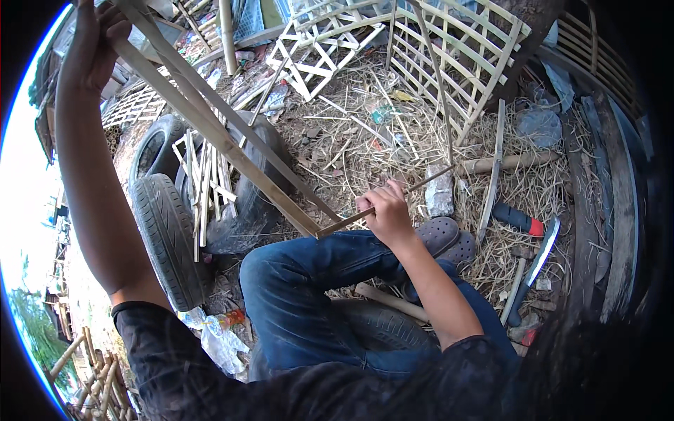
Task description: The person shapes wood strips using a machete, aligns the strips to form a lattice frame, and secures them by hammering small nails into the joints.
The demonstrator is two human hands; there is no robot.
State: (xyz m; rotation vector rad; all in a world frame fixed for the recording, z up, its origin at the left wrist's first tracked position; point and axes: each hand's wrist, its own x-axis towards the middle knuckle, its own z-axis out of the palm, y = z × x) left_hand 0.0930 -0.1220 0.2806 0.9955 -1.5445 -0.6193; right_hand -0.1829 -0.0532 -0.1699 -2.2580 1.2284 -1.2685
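Observation:
My left hand (105, 45), raised at the upper left, is closed around the far ends of long split bamboo strips (225, 146). These run slanting down toward my knees, where their near ends come close together. In front of my lap, my right hand (386, 210) has its fingers wrapped round a thinner bamboo strip (430, 179). That strip's left end meets the near ends of the long strips; whether they are joined there I cannot tell. My bent leg in jeans (302, 281) lies just below the meeting point.
Tyres (168, 238) stand at left, with bamboo slats (210, 175) piled among them. At right lie a machete (544, 256), a hammer (516, 281) and a black-and-red cylindrical thing (518, 219). Lattice bamboo panels (456, 63) stand at the back. Straw and shavings cover the ground.

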